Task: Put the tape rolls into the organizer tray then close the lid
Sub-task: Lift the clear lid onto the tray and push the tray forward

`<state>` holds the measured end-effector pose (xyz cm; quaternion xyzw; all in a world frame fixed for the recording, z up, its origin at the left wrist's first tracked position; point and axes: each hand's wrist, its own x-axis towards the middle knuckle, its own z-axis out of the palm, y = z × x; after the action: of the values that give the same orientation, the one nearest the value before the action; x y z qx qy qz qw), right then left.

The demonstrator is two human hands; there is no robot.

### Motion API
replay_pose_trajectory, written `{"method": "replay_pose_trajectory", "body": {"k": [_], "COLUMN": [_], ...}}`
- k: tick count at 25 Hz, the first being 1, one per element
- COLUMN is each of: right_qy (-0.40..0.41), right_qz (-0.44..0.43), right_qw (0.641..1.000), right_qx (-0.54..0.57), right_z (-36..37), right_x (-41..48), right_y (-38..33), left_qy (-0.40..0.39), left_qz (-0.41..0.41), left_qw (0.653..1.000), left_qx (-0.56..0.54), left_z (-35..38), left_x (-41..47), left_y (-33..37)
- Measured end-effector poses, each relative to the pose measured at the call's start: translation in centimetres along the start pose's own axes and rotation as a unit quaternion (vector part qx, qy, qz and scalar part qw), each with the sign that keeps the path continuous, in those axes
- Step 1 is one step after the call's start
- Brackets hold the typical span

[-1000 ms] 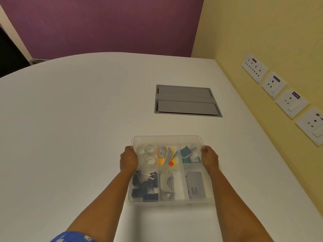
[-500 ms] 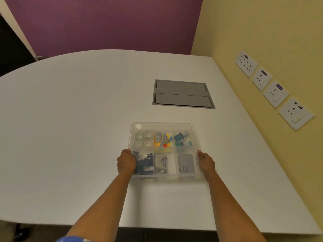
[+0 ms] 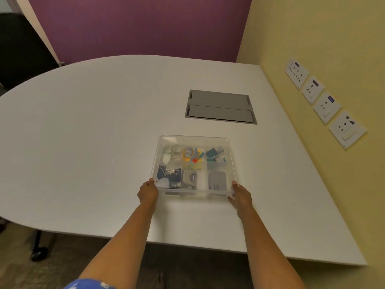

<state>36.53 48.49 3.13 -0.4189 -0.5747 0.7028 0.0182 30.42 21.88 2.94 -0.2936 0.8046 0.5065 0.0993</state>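
Observation:
A clear plastic organizer tray (image 3: 231,163) lies on the white table with its clear lid (image 3: 193,139) on top. Through the lid I see pale tape rolls (image 3: 174,152) in the far left compartment, black binder clips in the near left one, and other stationery in the rest. My left hand (image 3: 148,192) grips the tray's near left corner. My right hand (image 3: 240,195) grips the near right corner. Both thumbs rest on the lid's edge.
A grey cable hatch (image 3: 220,106) is set into the table (image 3: 83,142) beyond the tray. The yellow wall at right carries several white socket plates (image 3: 325,105). The table's near edge runs below my forearms. A chair base (image 3: 38,254) stands on the floor at left.
My hands have slid along the tray's sides from the far part to the near corners. The view has pulled back, so the table's near edge and the floor now show.

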Motion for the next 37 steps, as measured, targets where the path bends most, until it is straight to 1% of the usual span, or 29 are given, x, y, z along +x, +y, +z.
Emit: {"method": "replay_pose_trajectory", "body": {"k": [6, 11, 13, 14, 15, 17, 18, 19, 20, 21, 22, 23, 25, 27, 31, 35, 37], "right_qy": [0.010, 0.038, 0.049, 0.055, 0.062, 0.072, 0.073, 0.071, 0.064, 0.049, 0.030, 0.010, -0.018, -0.032, -0.035, -0.031, -0.029], "right_qz": [-0.006, -0.020, -0.041, -0.063, -0.088, -0.142, -0.176, -0.212, -0.242, -0.262, -0.271, -0.270, -0.263, -0.264, -0.258, -0.254, -0.258], "right_qw": [1.000, 0.999, 0.995, 0.988, 0.976, 0.940, 0.914, 0.878, 0.834, 0.790, 0.756, 0.732, 0.707, 0.699, 0.706, 0.715, 0.713], "right_qx": [0.001, -0.027, -0.075, -0.128, -0.189, -0.300, -0.359, -0.424, -0.492, -0.551, -0.596, -0.626, -0.656, -0.664, -0.659, -0.651, -0.652], "right_z": [0.2, 0.6, 0.7, 0.7, 0.8, 1.1, 1.3, 1.6, 2.0, 2.4, 2.9, 3.4, 4.1, 4.8, 6.8, 9.2, 10.2], "right_x": [0.0, 0.0, -0.1, 0.0, -0.1, -0.2, -0.1, 0.0, 0.1, 0.3, 0.5, 0.7, 1.3, 2.1, 3.8, 5.8, 7.1], "right_y": [0.0, 0.1, 0.1, 0.1, 0.1, -0.1, -0.2, -0.4, -0.6, -0.8, -1.0, -1.1, -1.4, -1.8, -2.5, -3.5, -4.2], "left_qy": [-0.006, -0.001, 0.004, 0.006, 0.009, 0.010, 0.005, -0.001, -0.005, -0.008, -0.017, -0.033, -0.067, -0.085, -0.074, -0.061, -0.060], "left_qz": [-0.022, -0.017, -0.010, -0.001, 0.013, 0.066, 0.103, 0.146, 0.194, 0.241, 0.276, 0.295, 0.303, 0.305, 0.326, 0.340, 0.340], "left_qw": [0.999, 1.000, 1.000, 1.000, 0.999, 0.992, 0.986, 0.975, 0.953, 0.923, 0.896, 0.877, 0.854, 0.842, 0.830, 0.830, 0.830], "left_qx": [-0.039, -0.020, 0.007, 0.025, 0.049, 0.103, 0.130, 0.170, 0.234, 0.299, 0.347, 0.379, 0.418, 0.436, 0.446, 0.438, 0.439], "left_z": [-0.1, -0.3, -0.3, -0.3, -0.2, 0.0, 0.2, 0.4, 0.6, 0.8, 1.1, 1.5, 2.1, 2.6, 3.5, 4.4, 5.0], "left_x": [0.2, 0.4, 0.4, 0.5, 0.4, 0.4, 0.3, 0.2, 0.2, 0.3, 0.5, 0.8, 1.5, 2.1, 3.6, 5.3, 6.3], "left_y": [0.0, 0.0, 0.3, 0.4, 0.6, 0.9, 1.0, 1.2, 1.4, 1.7, 2.0, 2.3, 2.9, 3.1, 3.9, 5.3, 6.2]}}
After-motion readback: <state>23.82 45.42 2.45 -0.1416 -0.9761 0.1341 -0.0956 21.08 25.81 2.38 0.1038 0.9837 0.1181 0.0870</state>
